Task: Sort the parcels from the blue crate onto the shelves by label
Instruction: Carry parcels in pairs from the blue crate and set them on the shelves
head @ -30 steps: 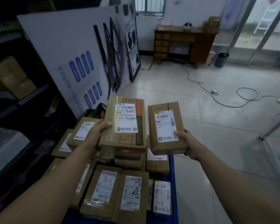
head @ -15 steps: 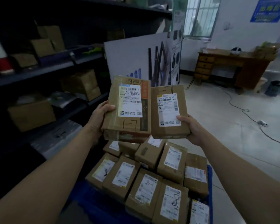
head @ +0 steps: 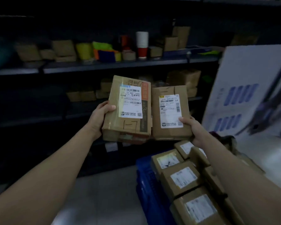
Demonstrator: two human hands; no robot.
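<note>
My left hand (head: 99,116) grips the left edge of a larger brown parcel (head: 115,127) with a white label and "1-7" written by hand; at least one more box is stacked under it. My right hand (head: 191,127) holds a smaller brown parcel (head: 169,135) by its lower right corner, thumb on its white label. Both parcels are held side by side, touching, in front of the dark shelves (head: 120,65). The blue crate (head: 146,184) sits at the lower right, filled with several labelled brown parcels (head: 183,177).
The shelves hold cardboard boxes (head: 63,49), stacked red and white cups (head: 142,44) and bright yellow and green items (head: 101,47). A large white printed board (head: 250,88) leans at the right. Pale floor (head: 96,200) lies left of the crate.
My view has swung left, from the room and desk to facing the shelves. Both hands kept their parcels, now held up before the shelves, and the crate has slid to the lower right.
</note>
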